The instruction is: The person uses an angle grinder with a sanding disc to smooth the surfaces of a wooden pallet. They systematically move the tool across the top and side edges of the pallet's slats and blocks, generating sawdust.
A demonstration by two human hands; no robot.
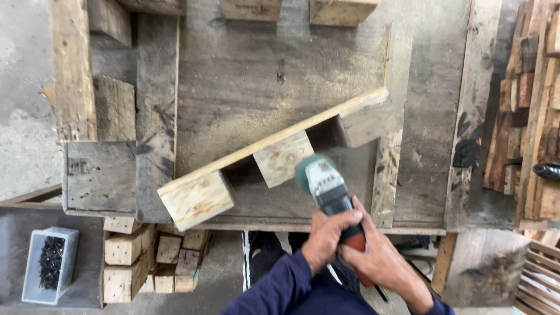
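My left hand (324,235) and my right hand (380,255) both grip the dark handle of a power sander (325,185) with a green and white head. Its head rests against the middle wooden block (282,157) of a pallet piece (274,149), a long plank on edge with three blocks fixed under it. That piece lies slanted on a worn wooden workbench (256,76). The left block (197,199) is nearest the bench's front edge, and the right block (364,125) sits farther back. Sawdust dusts the bench top.
Several cut wooden blocks (151,256) are stacked below the bench's front left. A grey tub of dark screws (51,265) sits on a low surface at the left. Stacked timber (528,116) fills the right side. Loose blocks (251,9) line the far edge.
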